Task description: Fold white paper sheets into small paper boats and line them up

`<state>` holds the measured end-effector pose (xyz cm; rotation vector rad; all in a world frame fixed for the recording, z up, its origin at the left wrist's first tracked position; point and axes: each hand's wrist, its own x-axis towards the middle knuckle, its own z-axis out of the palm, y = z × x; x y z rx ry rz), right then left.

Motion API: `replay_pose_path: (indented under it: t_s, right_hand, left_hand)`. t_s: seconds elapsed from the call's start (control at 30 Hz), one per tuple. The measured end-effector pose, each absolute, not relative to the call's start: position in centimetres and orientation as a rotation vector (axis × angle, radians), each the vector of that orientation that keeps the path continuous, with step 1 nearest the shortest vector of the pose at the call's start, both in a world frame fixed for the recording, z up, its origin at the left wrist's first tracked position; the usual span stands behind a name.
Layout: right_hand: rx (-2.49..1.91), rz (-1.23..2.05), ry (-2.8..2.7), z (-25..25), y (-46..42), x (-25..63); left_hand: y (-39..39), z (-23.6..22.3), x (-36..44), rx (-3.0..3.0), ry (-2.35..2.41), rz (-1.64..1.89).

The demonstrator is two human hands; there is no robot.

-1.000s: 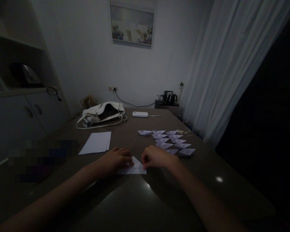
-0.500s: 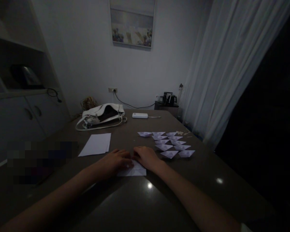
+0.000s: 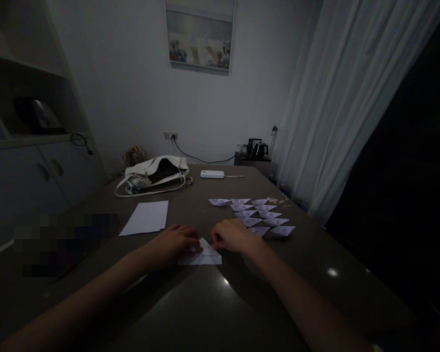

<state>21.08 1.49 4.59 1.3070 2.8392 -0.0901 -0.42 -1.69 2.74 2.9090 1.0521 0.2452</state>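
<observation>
A partly folded white sheet of paper (image 3: 204, 256) lies on the dark table (image 3: 212, 303) in front of me. My left hand (image 3: 176, 243) rests flat on its left part, fingers stretched out and pressing it down. My right hand (image 3: 231, 235) pinches the paper's upper right edge with curled fingers. Just right of my right hand lie several small folded paper boats (image 3: 258, 215) in rows.
A stack of white sheets (image 3: 146, 217) lies to the left. Further back sit a white handbag (image 3: 153, 173) and a white power bank (image 3: 212, 174) with a cable. A kettle (image 3: 256, 148) stands on a side stand by the curtain (image 3: 337, 112). Cabinets line the left wall.
My right hand slid left over the paper along the fold, then came back to the right and now pinches the upper edge. My left hand stayed on the paper.
</observation>
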Motion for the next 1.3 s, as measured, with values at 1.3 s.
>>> replay_pose_path:
  t_s: [1.3]
  right_hand:
    - [1.271,-0.666,2.86,4.0,1.6,22.3]
  left_hand:
    - [-1.8,2.9,-0.3,2.858,1.049,0.257]
